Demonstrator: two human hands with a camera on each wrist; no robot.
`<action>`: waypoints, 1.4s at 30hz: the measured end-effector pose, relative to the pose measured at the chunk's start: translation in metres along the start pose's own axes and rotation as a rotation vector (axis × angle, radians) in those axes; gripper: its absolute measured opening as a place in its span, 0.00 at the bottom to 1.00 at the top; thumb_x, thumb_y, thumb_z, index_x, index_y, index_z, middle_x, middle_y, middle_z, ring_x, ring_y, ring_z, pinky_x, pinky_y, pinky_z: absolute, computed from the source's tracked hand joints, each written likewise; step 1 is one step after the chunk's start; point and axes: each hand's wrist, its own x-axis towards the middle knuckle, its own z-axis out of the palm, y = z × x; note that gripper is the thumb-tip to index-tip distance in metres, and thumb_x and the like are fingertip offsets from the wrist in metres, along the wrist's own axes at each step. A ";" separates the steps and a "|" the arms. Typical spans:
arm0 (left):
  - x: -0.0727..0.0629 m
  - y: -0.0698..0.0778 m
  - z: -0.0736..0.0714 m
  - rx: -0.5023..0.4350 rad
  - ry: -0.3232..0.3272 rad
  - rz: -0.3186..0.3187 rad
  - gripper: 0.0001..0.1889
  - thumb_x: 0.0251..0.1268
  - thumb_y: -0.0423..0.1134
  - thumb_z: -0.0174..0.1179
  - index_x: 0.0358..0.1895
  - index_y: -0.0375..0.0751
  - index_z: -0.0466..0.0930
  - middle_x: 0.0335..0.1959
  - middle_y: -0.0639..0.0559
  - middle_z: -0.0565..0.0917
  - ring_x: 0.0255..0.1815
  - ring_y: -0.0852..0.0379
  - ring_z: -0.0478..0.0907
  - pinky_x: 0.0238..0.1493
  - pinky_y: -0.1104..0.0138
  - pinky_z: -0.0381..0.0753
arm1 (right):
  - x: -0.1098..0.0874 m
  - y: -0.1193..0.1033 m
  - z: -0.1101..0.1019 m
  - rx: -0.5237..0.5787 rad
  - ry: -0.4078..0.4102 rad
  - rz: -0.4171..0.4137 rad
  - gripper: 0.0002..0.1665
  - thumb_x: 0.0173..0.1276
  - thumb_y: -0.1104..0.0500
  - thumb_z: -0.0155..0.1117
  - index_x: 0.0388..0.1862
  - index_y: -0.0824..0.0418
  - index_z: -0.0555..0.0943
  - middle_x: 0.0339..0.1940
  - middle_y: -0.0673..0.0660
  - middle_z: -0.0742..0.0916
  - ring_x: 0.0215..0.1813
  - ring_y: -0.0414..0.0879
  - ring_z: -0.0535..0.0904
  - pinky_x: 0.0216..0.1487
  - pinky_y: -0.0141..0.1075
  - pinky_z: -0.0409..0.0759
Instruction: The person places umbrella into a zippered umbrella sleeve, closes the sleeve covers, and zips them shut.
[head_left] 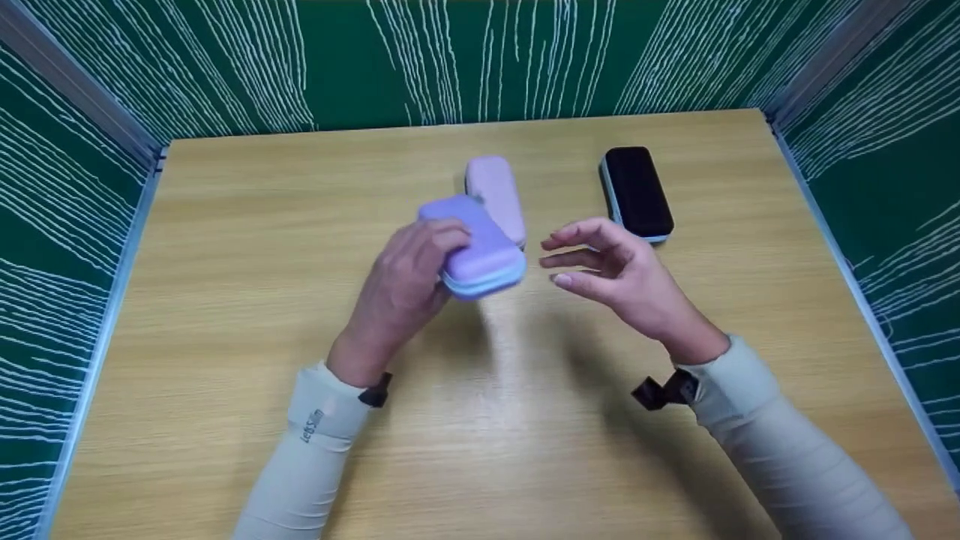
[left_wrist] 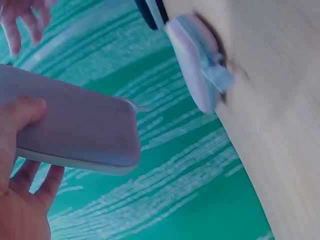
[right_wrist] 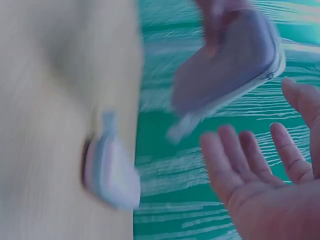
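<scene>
My left hand grips a purple zip case with a light blue zip band, raised over the middle of the table. In the left wrist view the thumb lies across the top of this purple case, the fingers beneath it. To its right, my right hand is apart from the case, its fingers loosely bent and holding nothing. The right wrist view has the right hand's palm turned up below the case. Behind the held case a pink zip case lies on the table, partly covered by it in the head view.
A black zip case with a light blue side lies at the back right of the wooden table. Green panels with white streaks stand around the back and sides. Light blue strips run along the side edges.
</scene>
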 end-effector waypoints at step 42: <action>0.008 0.029 0.014 0.276 -0.182 -0.037 0.32 0.71 0.39 0.67 0.74 0.66 0.70 0.60 0.41 0.78 0.60 0.40 0.78 0.66 0.46 0.74 | -0.002 0.005 0.008 0.388 0.068 0.298 0.02 0.71 0.72 0.65 0.38 0.68 0.83 0.34 0.57 0.87 0.35 0.46 0.84 0.46 0.37 0.85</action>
